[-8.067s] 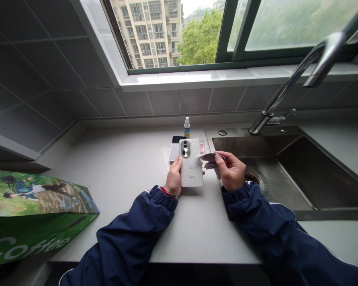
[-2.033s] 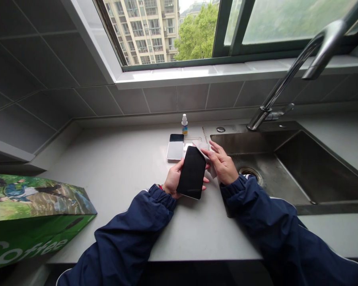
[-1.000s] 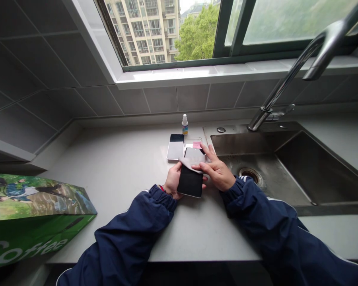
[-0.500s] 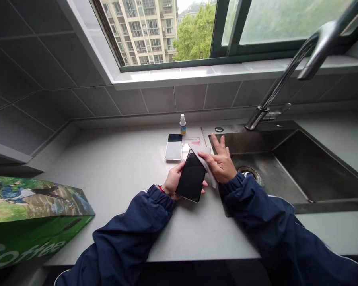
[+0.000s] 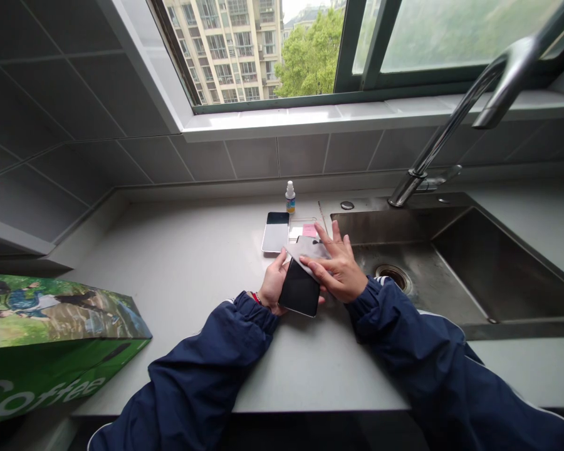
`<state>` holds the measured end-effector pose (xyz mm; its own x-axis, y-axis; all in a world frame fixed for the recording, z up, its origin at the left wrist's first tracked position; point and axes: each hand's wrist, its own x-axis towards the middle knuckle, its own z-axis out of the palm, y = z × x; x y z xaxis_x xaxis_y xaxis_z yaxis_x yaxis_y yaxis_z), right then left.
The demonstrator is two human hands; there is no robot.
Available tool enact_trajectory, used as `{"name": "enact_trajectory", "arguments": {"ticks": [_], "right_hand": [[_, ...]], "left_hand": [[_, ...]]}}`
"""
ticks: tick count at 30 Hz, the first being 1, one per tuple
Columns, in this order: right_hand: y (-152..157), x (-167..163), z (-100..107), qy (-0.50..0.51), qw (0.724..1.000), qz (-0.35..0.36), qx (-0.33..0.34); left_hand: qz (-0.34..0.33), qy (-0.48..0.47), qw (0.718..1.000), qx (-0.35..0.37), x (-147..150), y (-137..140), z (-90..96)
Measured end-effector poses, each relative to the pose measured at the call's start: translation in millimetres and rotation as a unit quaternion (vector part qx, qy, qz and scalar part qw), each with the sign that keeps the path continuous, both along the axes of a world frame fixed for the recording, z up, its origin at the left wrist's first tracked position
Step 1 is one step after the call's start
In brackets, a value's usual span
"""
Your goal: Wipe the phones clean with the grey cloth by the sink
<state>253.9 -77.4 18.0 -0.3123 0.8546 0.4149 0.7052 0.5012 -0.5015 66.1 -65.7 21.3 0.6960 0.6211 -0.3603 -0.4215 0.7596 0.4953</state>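
Observation:
My left hand (image 5: 272,285) is closed around a dark-screened smartphone (image 5: 299,293), thumb along one edge and fingertips showing at the other. The phone is tilted above the counter with its screen up. A thin light-grey cloth (image 5: 314,248) covers the screen's upper part. My right hand (image 5: 344,270) presses the cloth to the glass with thumb and index finger, its other fingers spread. Just beyond them, a second phone (image 5: 275,237) lies flat, light below and dark at its far end. Beside it is a clear flat case with a pink patch (image 5: 309,230), partly hidden by my fingers.
A small white-capped bottle (image 5: 290,198) stands behind the second phone. On the right is a steel sink (image 5: 460,285) with a chrome tap (image 5: 446,134) over it. A green coffee bag (image 5: 66,360) sits at the left of the white counter (image 5: 183,263), below the window.
My right hand has moved left across the phone, bringing the cloth from its upper right edge over the upper screen. My left hand keeps its hold on the phone.

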Motion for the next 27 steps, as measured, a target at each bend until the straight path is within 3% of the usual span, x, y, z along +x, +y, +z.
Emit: {"name": "enact_trajectory", "arguments": {"ticks": [4, 9, 16, 27], "right_hand": [[-6, -4, 4, -0.032, 0.997, 0.076, -0.005], [-13, -8, 11, -0.064, 0.989, 0.135, -0.008], [-26, -20, 17, -0.082, 0.978, 0.194, 0.006], [-33, -27, 14, -0.08, 0.969, 0.234, 0.017]], "left_hand": [[0.05, -0.035, 0.998, -0.029, 6, 0, 1.4], [0.126, -0.085, 0.988, -0.013, 10, 1, -1.5], [0.102, -0.043, 0.993, -0.045, 0, 0, 3.1], [0.044, -0.115, 0.992, -0.027, -2, 7, -1.5]]}}
